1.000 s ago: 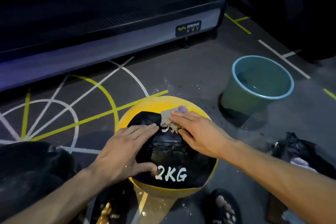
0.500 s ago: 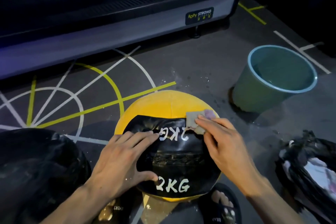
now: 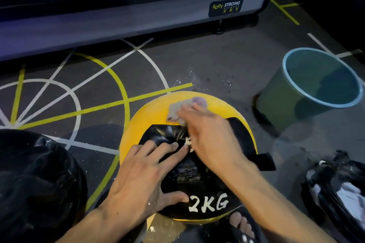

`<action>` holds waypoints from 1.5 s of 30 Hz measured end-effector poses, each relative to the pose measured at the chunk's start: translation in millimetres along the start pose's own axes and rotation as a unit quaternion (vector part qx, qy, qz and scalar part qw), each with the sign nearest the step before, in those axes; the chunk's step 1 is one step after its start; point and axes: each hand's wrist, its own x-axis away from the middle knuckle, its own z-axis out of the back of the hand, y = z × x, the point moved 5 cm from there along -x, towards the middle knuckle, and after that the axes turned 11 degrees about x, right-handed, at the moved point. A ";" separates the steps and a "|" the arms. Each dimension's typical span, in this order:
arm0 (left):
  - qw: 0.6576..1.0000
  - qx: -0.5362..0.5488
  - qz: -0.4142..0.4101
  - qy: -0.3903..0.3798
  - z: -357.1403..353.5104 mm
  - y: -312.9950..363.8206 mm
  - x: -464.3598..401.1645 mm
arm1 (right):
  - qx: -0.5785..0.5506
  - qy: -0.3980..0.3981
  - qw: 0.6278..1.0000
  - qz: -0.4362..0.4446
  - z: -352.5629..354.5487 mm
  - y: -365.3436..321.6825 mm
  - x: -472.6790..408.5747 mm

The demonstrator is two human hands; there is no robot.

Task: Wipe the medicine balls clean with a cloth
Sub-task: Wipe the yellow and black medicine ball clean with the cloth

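Observation:
A yellow medicine ball (image 3: pixel 150 116) with a black panel marked "2KG" sits on the floor in front of me. My left hand (image 3: pixel 142 179) rests flat on the black panel, fingers spread and straight, steadying the ball. My right hand (image 3: pixel 213 140) presses a small grey cloth (image 3: pixel 177 110) with a purple patch against the upper yellow part of the ball; the hand is blurred with motion. A second, black medicine ball (image 3: pixel 37 181) lies at the lower left.
A blue-rimmed bucket (image 3: pixel 276 102) holding water stands on the floor to the right. A black plastic bag (image 3: pixel 335 185) lies at the lower right. A treadmill base (image 3: pixel 122 17) runs across the back. My sandalled foot (image 3: pixel 241 225) shows below the ball.
My right hand slid the cloth from the black panel's top edge up onto the yellow top of the ball. My left hand stayed on the panel. The camera moved closer.

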 end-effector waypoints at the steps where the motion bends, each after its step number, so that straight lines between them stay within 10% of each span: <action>1: 1.000 0.004 0.001 0.001 -0.5 -2.3 2.8 | -0.004 0.001 0.999 0.036 -2.4 -9.3 1.5; 9: 1.000 0.005 0.002 0.001 -1.9 -3.1 2.8 | 0.056 0.025 0.984 -0.167 18.7 74.9 4.3; 16: 1.000 0.028 -0.007 0.010 -4.1 -7.6 -0.8 | 0.014 -0.043 0.998 0.050 -7.3 -28.9 -14.1; 23: 0.998 0.057 -0.005 -0.021 -6.2 -26.7 0.3 | 0.038 0.016 0.990 -0.132 23.2 82.9 -5.9; 32: 0.996 0.082 0.005 -0.017 1.1 -40.2 -4.4 | -0.016 0.047 0.996 0.078 -2.9 11.3 17.2; 38: 0.992 0.117 0.018 -0.039 2.8 -39.8 -8.6 | 0.026 0.080 0.990 -0.113 24.4 73.5 29.4; 45: 0.995 0.093 0.038 -0.012 11.1 -50.2 -34.8 | -0.026 0.104 0.992 0.069 5.9 7.3 59.1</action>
